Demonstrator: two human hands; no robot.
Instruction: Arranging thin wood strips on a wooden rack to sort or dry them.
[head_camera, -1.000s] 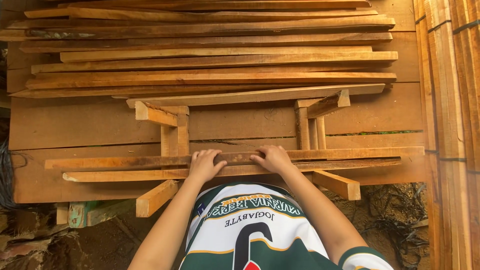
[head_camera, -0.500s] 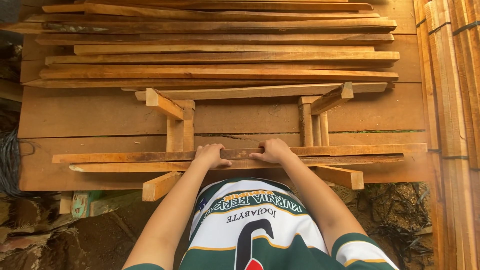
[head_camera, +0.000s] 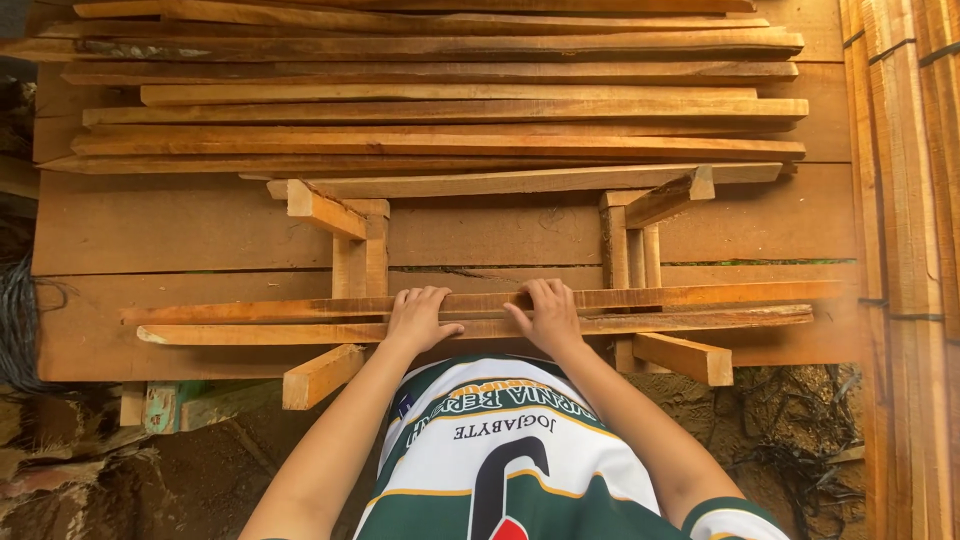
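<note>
Two long thin wooden slats (head_camera: 700, 297) lie side by side across a low wooden frame (head_camera: 352, 250) made of short blocks and uprights. My left hand (head_camera: 417, 317) rests palm down on the slats near their middle, fingers spread over both. My right hand (head_camera: 545, 312) presses on the same slats just to the right, fingers curled over the far edge. Both arms reach forward over my white and green jersey.
A stack of long wooden planks (head_camera: 440, 100) lies behind the frame on a wide board platform (head_camera: 180, 225). More upright boards (head_camera: 905, 200) stand at the right. Dirt ground, a green block (head_camera: 170, 410) and dark cables (head_camera: 800, 470) lie below the platform edge.
My hands stay on the slats in about the same place. The view has shifted slightly, and the left end of the slats sits a little farther right in the picture.
</note>
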